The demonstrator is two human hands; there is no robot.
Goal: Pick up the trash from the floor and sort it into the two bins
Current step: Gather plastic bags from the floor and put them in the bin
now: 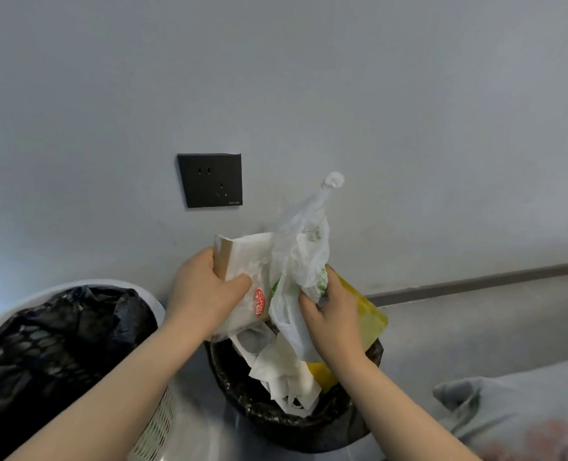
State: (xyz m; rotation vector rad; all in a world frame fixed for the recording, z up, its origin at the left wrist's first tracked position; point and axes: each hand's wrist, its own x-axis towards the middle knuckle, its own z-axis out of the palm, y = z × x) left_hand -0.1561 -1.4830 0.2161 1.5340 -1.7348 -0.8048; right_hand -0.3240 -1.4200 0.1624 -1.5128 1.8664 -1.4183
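Note:
My left hand [209, 287] grips a white paper bag with a red round logo [249, 261], brown card showing at its top edge. My right hand [332, 307] pinches a thin white plastic bag with green print [305, 247] whose knotted end sticks up. Both are held just above a black bin [295, 424], which holds crumpled white paper [286, 371] and a yellow packet [369, 314]. To the left stands a white mesh bin with a black liner [53, 334].
A grey wall with a black power socket [211, 180] is right behind the bins. A dark skirting strip [482, 282] runs along the floor at right. Grey fabric [508, 397] lies at the lower right corner.

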